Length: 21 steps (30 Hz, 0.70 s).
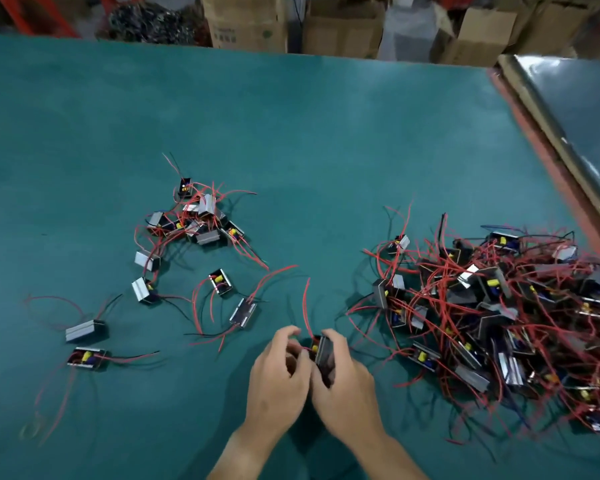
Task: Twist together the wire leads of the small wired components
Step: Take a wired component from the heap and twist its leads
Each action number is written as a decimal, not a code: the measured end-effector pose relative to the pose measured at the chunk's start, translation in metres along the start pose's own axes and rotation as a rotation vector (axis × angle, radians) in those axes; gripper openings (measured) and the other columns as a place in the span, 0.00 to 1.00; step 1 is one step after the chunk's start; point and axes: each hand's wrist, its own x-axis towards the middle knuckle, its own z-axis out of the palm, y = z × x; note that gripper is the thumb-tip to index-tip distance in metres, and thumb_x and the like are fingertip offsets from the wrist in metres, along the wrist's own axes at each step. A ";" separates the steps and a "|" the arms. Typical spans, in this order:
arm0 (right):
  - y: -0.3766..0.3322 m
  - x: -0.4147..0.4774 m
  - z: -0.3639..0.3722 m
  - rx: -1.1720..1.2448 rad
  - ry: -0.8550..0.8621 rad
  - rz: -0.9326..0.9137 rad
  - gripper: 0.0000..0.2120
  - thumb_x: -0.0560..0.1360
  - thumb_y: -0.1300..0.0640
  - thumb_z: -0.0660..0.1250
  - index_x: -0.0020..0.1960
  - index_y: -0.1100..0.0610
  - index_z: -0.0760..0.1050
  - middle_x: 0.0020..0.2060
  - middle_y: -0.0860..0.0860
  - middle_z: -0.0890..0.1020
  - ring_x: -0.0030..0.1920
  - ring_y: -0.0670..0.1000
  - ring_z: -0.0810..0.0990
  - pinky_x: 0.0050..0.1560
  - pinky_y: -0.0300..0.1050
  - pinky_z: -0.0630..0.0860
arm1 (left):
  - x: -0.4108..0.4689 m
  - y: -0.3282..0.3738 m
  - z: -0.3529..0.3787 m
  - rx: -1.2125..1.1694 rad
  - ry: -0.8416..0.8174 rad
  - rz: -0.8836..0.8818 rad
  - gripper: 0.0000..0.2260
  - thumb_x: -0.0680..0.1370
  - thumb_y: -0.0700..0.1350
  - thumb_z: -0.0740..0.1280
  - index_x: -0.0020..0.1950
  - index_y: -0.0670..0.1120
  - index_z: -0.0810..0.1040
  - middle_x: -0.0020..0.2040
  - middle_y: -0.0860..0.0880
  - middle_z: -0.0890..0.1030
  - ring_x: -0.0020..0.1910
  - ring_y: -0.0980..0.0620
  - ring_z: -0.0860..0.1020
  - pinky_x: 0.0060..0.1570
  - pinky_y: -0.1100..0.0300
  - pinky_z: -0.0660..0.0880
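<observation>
One component (323,353) is held just above the table (291,133), between two hands that are close together. Its body is gripped by the right hand (347,386); the leads (304,303) seem to be pinched near their root by the curled left hand (278,374). The part is judged light and rigid, the wires thin, soft, easily kinked: the body should be held firm and the leads twisted gently.

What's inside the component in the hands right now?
In the held component, a yellow part shows at its open end, with a red lead rising from it. The right hand and left hand cover the rest.
</observation>
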 end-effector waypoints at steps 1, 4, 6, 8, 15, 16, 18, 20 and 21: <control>0.003 -0.001 0.003 -0.005 0.030 -0.027 0.22 0.74 0.45 0.65 0.66 0.44 0.66 0.39 0.46 0.81 0.44 0.53 0.79 0.43 0.44 0.70 | 0.001 -0.005 0.002 -0.009 0.028 0.030 0.14 0.74 0.41 0.69 0.55 0.57 0.76 0.42 0.61 0.80 0.41 0.59 0.79 0.48 0.55 0.77; 0.010 0.001 0.006 0.025 0.113 -0.064 0.21 0.70 0.43 0.66 0.62 0.44 0.69 0.28 0.39 0.72 0.32 0.44 0.75 0.35 0.33 0.65 | -0.001 -0.016 0.002 -0.053 0.059 0.138 0.13 0.74 0.42 0.68 0.53 0.58 0.76 0.43 0.61 0.80 0.38 0.57 0.79 0.44 0.55 0.78; 0.019 0.004 0.011 0.053 0.158 -0.115 0.20 0.70 0.43 0.66 0.61 0.44 0.72 0.28 0.36 0.74 0.28 0.39 0.71 0.32 0.28 0.63 | 0.001 -0.024 0.002 -0.100 0.061 0.221 0.13 0.72 0.45 0.66 0.53 0.60 0.75 0.42 0.60 0.81 0.35 0.56 0.79 0.40 0.60 0.78; 0.026 0.005 0.015 0.110 0.172 -0.175 0.21 0.70 0.43 0.65 0.61 0.47 0.73 0.28 0.36 0.74 0.28 0.40 0.69 0.33 0.32 0.65 | 0.008 -0.030 0.004 -0.189 0.044 0.225 0.14 0.70 0.47 0.65 0.52 0.62 0.74 0.39 0.56 0.81 0.33 0.54 0.78 0.38 0.58 0.77; 0.042 0.017 0.011 0.210 0.317 -0.291 0.09 0.74 0.59 0.65 0.53 0.54 0.79 0.23 0.43 0.76 0.24 0.42 0.69 0.32 0.37 0.65 | 0.030 -0.045 0.016 -0.264 0.066 0.308 0.10 0.73 0.38 0.64 0.45 0.53 0.72 0.33 0.47 0.80 0.25 0.51 0.75 0.30 0.59 0.73; 0.045 0.010 0.008 0.261 0.324 -0.233 0.08 0.75 0.63 0.64 0.52 0.55 0.78 0.25 0.48 0.78 0.24 0.43 0.68 0.31 0.39 0.66 | 0.022 -0.050 0.011 -0.278 0.074 0.284 0.10 0.74 0.36 0.63 0.46 0.51 0.73 0.31 0.46 0.79 0.22 0.53 0.73 0.25 0.62 0.70; 0.048 -0.006 -0.001 0.340 0.351 -0.167 0.09 0.77 0.67 0.61 0.48 0.56 0.77 0.28 0.54 0.78 0.25 0.50 0.69 0.30 0.45 0.68 | 0.007 -0.055 0.001 -0.301 0.081 0.247 0.07 0.75 0.35 0.62 0.48 0.45 0.74 0.30 0.47 0.79 0.21 0.55 0.72 0.22 0.64 0.68; 0.051 -0.016 -0.011 0.381 0.391 -0.146 0.11 0.76 0.69 0.60 0.45 0.56 0.77 0.27 0.51 0.77 0.26 0.53 0.69 0.31 0.50 0.70 | 0.001 -0.058 -0.003 -0.344 0.044 0.235 0.07 0.76 0.34 0.61 0.48 0.44 0.74 0.35 0.44 0.81 0.22 0.55 0.72 0.22 0.63 0.69; 0.048 -0.021 -0.017 0.392 0.375 -0.143 0.12 0.76 0.69 0.60 0.43 0.55 0.76 0.27 0.50 0.77 0.27 0.53 0.69 0.32 0.50 0.70 | -0.001 -0.055 -0.005 -0.354 0.024 0.239 0.07 0.76 0.33 0.61 0.48 0.44 0.74 0.36 0.43 0.81 0.21 0.55 0.72 0.22 0.63 0.69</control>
